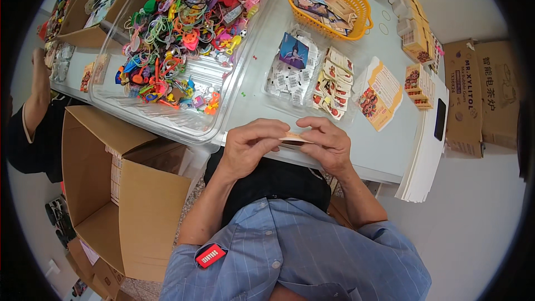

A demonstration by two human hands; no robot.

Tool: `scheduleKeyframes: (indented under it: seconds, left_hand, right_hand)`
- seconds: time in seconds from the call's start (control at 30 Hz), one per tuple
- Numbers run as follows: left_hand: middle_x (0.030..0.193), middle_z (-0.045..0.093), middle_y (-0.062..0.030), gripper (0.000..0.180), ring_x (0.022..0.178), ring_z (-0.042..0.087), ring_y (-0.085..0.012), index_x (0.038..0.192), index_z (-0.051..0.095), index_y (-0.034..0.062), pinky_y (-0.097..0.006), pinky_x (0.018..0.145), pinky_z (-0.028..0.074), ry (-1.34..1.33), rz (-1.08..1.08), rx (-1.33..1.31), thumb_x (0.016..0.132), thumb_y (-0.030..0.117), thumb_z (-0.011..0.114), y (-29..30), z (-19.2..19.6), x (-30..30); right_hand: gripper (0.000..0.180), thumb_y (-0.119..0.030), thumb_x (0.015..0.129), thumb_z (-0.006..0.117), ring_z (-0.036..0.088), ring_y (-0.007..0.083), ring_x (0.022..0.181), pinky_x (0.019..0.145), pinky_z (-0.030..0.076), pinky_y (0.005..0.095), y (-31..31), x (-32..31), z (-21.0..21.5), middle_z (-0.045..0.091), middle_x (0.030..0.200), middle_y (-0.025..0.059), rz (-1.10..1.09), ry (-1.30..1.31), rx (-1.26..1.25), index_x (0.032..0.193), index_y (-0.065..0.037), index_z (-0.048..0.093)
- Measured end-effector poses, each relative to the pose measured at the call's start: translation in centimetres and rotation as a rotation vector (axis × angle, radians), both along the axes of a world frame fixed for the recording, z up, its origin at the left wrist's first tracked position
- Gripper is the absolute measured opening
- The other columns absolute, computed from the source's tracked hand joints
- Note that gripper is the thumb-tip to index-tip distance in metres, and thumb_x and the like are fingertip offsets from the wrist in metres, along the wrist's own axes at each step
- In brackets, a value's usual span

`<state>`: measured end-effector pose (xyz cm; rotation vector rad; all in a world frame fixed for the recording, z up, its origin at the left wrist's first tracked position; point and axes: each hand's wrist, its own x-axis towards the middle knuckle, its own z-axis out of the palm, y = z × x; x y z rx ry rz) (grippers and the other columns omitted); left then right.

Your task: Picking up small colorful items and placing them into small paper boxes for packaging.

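Just past the near table edge, my left hand and my right hand hold a small thin cardboard carton between them. Fingers and thumbs pinch it at both ends, and a dark gap shows along its near side. It looks like a small printed box, mostly covered by my fingers. Beyond my hands lie a pile of small white packets with a blue picture card on top, and a pile of cream packets with red prints. A flat orange and white printed carton sheet lies to their right.
A clear plastic bin of colourful small toys stands left. An orange basket holds cards at the back. Small cartons, a phone and white sheets are right. An open cardboard box stands lower left; another person's arm shows beyond.
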<state>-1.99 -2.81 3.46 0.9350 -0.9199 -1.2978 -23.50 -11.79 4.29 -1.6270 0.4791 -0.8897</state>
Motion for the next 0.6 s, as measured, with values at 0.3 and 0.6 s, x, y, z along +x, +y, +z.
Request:
scheduleKeyframes:
  seconds: [0.3, 0.6]
  left_hand:
    - [0.12, 0.067, -0.0207, 0.024, 0.104, 0.068, -0.0224, 0.109, 0.071, -0.0013, -0.029, 0.078, 0.058, -0.225, -0.011, -0.131, 0.086, -0.004, 0.075, -0.2, -0.9, 0.7]
    - [0.116, 0.07, -0.0157, 0.03, 0.098, 0.069, -0.0198, 0.109, 0.072, -0.0002, -0.028, 0.076, 0.057, -0.309, 0.026, -0.055, 0.081, -0.002, 0.08, -0.5, -0.2, 0.3]
  right_hand:
    - [0.028, -0.007, 0.081, 0.081, 0.07, 0.0227, 0.085, 0.068, 0.056, 0.0292, -0.2, -0.3, -0.9, 0.07, 0.113, 0.0165, -0.126, 0.224, -0.514, 0.108, -0.006, 0.075]
    - [0.035, -0.008, 0.079, 0.083, 0.071, 0.0241, 0.084, 0.069, 0.057, 0.0305, 0.1, 0.1, -0.4, 0.071, 0.109, 0.0156, -0.099, 0.224, -0.546, 0.112, -0.008, 0.071]
